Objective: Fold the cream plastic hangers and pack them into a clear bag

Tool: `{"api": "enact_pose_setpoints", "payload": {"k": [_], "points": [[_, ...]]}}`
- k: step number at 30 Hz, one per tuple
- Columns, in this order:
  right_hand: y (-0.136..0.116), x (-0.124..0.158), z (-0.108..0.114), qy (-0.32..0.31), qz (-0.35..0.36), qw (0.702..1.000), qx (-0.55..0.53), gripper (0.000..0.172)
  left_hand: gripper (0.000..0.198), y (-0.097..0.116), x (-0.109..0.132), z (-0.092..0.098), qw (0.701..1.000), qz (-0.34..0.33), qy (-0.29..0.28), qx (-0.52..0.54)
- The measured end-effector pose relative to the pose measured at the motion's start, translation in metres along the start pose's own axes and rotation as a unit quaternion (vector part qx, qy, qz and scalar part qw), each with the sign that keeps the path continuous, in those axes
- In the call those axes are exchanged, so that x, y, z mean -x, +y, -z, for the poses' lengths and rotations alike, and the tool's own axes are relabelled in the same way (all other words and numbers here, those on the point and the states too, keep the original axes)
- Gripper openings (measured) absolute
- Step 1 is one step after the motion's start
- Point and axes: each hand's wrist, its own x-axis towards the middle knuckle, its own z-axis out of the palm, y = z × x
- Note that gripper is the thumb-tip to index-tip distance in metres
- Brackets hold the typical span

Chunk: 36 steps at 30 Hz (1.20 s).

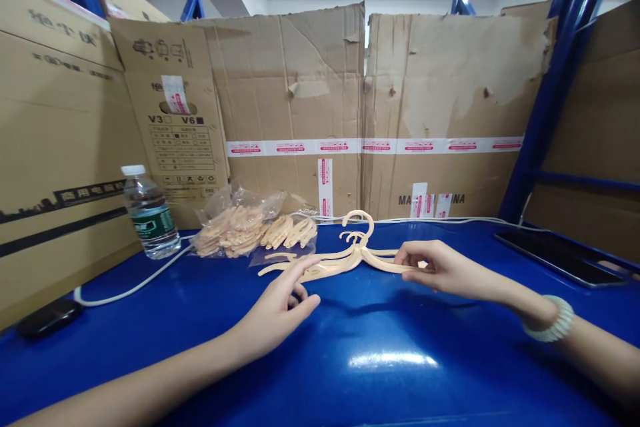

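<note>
Several beige plastic clothes hangers [359, 251] are together in the middle of the blue table, their hooks pointing up and away from me. My right hand [434, 267] pinches the right arm of the front hanger between thumb and fingers. On the other side, my left hand [283, 303] is just in front of the left arm of the hangers, thumb and index finger apart. Whether its fingertips touch the hanger I cannot tell. Behind the left arm, a clear plastic bag [235, 223] holds a heap of beige plastic pieces, with more such pieces [289, 232] beside it.
A water bottle [150, 213] with a white cap stands at the left. A black device [49, 318] lies near it, along a white cable [125, 295]. A dark phone [557, 259] lies at the right. Cardboard sheets [295, 107] wall off the back of the blue table [380, 327].
</note>
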Motion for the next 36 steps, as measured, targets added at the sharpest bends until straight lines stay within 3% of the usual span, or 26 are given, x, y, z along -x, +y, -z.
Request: {"api": "enact_pose_setpoints", "payload": {"k": [3, 6, 9, 12, 17, 21, 25, 30, 33, 36], "points": [[0.002, 0.001, 0.000, -0.031, -0.024, 0.998, -0.042, 0.024, 0.047, 0.001, -0.001, 0.005, 0.990, -0.042, 0.031, -0.127], [0.001, 0.002, 0.003, -0.046, -0.009, 0.999, -0.021, 0.022, 0.034, 0.002, -0.004, 0.010, 0.981, -0.078, 0.062, -0.167], [-0.002, 0.003, 0.006, -0.025, 0.073, 0.991, 0.106, 0.017, 0.033, 0.002, -0.008, 0.012, 0.990, -0.064, 0.065, -0.106], [0.000, 0.001, 0.010, 0.000, 0.143, 0.955, 0.260, 0.019, 0.040, 0.003, -0.011, 0.013, 0.998, -0.023, 0.058, -0.001], [0.011, 0.000, 0.013, 0.078, 0.109, 0.902, 0.411, 0.021, 0.044, 0.008, -0.013, 0.014, 0.989, 0.042, 0.090, 0.108], [0.013, 0.002, 0.009, 0.114, 0.088, 0.879, 0.454, 0.025, 0.046, 0.011, -0.012, 0.014, 0.975, 0.072, 0.115, 0.177], [0.009, 0.003, 0.004, 0.140, 0.131, 0.910, 0.368, 0.026, 0.048, 0.010, -0.013, 0.014, 0.962, 0.091, 0.129, 0.223], [0.007, -0.002, -0.001, 0.207, 0.115, 0.966, 0.105, 0.013, 0.043, 0.005, -0.016, 0.015, 0.950, 0.103, 0.140, 0.261], [0.004, -0.004, -0.002, 0.200, 0.055, 0.977, -0.042, 0.031, 0.042, 0.004, -0.016, 0.015, 0.947, 0.104, 0.138, 0.270], [0.002, -0.004, 0.000, 0.171, 0.033, 0.977, -0.122, 0.041, 0.042, 0.004, -0.015, 0.014, 0.945, 0.096, 0.143, 0.277]]}}
